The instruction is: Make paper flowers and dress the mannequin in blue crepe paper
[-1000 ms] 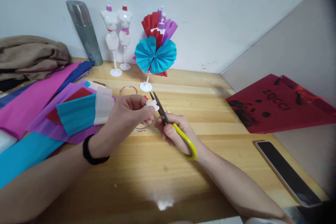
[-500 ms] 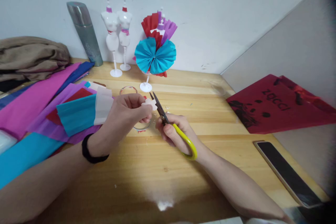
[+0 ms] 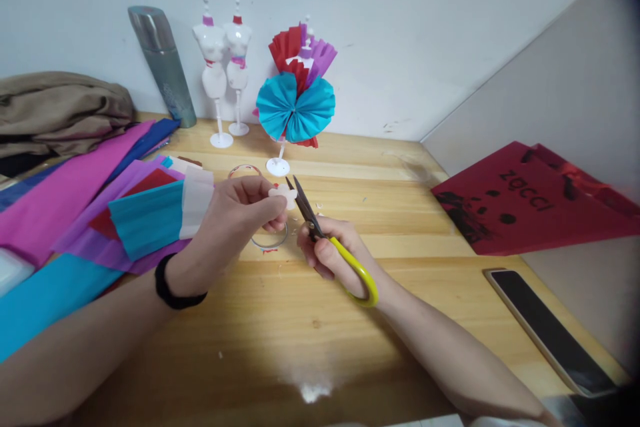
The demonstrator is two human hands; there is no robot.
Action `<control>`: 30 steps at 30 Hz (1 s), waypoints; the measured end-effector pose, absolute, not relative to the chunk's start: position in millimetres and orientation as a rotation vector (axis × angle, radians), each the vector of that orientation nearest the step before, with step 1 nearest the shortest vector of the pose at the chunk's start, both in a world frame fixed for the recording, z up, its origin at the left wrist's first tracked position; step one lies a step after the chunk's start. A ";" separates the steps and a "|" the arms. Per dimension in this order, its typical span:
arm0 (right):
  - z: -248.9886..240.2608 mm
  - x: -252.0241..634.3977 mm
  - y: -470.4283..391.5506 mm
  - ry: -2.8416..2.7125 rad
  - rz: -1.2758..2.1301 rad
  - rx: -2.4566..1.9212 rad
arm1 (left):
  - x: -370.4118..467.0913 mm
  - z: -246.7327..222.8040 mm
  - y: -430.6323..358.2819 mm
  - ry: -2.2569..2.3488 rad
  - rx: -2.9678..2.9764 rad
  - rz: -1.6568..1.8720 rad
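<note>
Between the thumb and fingers of my left hand is a small white paper piece with a scalloped, flower-like outline. My right hand grips scissors with yellow handles and dark blades. The blades are slightly parted and point up and away, close to the right edge of the paper; whether they touch it I cannot tell. Below my left hand, partly hidden, lie a ring of tape and another ring. Tiny white scraps are scattered on the wooden table.
Behind my hands stand two white mannequins and one dressed in a blue pleated paper fan. A bottle leans at the back left. Coloured crepe paper and brown cloth lie left. Rightward are a red bag and a phone.
The white paper has turned slightly and shifted a little left in my left hand, away from the blades. The scissors have barely moved.
</note>
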State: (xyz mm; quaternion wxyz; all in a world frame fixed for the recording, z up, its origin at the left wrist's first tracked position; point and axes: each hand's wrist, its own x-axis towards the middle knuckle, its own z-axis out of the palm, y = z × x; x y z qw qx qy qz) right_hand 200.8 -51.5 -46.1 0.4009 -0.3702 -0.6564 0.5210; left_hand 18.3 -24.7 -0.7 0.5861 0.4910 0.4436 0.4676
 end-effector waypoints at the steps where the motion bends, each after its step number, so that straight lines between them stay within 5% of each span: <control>1: -45.8 201.0 -51.7 -1.661 1.327 -0.932 | 18.1 -0.6 -24.5 1.029 1.145 1.089; 30: -44.1 204.2 -51.2 -1.723 1.394 -0.959 | 18.3 -2.7 -23.1 0.988 1.158 1.030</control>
